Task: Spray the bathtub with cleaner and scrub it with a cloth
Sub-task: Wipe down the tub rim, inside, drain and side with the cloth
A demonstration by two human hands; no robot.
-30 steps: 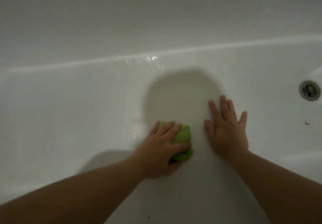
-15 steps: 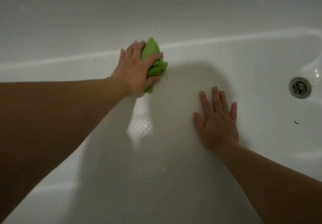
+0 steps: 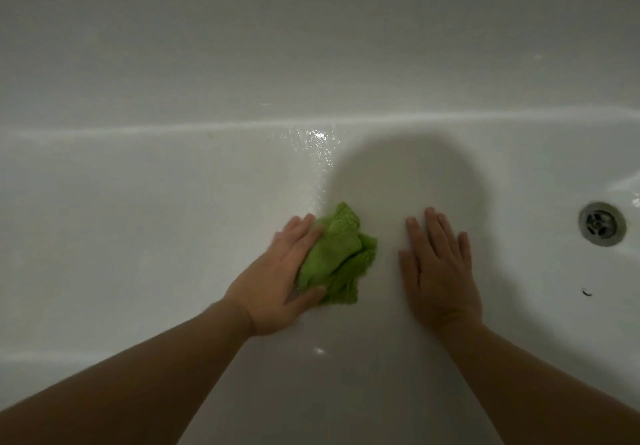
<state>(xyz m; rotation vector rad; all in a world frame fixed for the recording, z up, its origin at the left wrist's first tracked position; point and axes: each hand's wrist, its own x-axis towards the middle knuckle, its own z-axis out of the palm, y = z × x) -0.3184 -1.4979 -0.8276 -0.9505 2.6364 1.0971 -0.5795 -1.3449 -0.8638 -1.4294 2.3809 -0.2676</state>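
Observation:
I look down into a white bathtub [image 3: 138,219]. My left hand [image 3: 273,278] holds a crumpled green cloth [image 3: 336,254] between thumb and fingers and presses it on the tub floor near the middle. The cloth sticks out to the right of the hand. A little to the right, my right hand [image 3: 440,271] lies flat on the tub floor with straight fingers and holds nothing. A narrow gap separates it from the cloth. No spray bottle is in view.
The metal drain [image 3: 602,223] sits at the far right of the tub floor, with a small dark speck [image 3: 587,293] below it. A wet, glistening patch [image 3: 311,139] lies at the foot of the far tub wall. My head's shadow falls above my right hand.
My left hand has pulled the cloth back from the foot of the far wall to the middle of the floor, near my right hand. The right hand has stayed flat in place.

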